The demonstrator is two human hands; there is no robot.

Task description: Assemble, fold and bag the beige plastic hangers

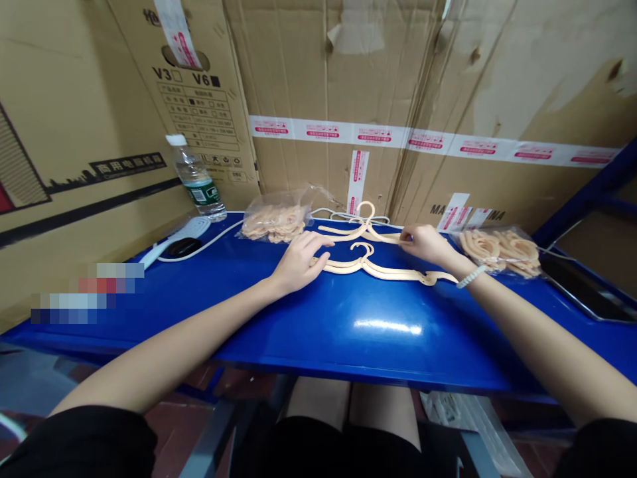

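Two sets of beige clothes hangers lie on the blue table in front of me. In the far set, a hanger (pixel 367 229) has its hook pointing away and overlaps another one. My right hand (pixel 423 244) pinches its right end. My left hand (pixel 302 260) has its fingertips at its left end, with the thumb a little apart and near the closer set. Those nearer hangers (pixel 391 272) lie nearly stacked, their hooks side by side. Their left ends are partly hidden by my left hand; the right end reaches under my right wrist.
Plastic bags of beige hangers stand at the back left (pixel 276 219) and right (pixel 500 249). A water bottle (pixel 199 182), a black mouse (pixel 183 247) and a white cable are at left. A dark phone-like device (pixel 590 289) lies at right. Cardboard (pixel 318 73) walls the table's back.
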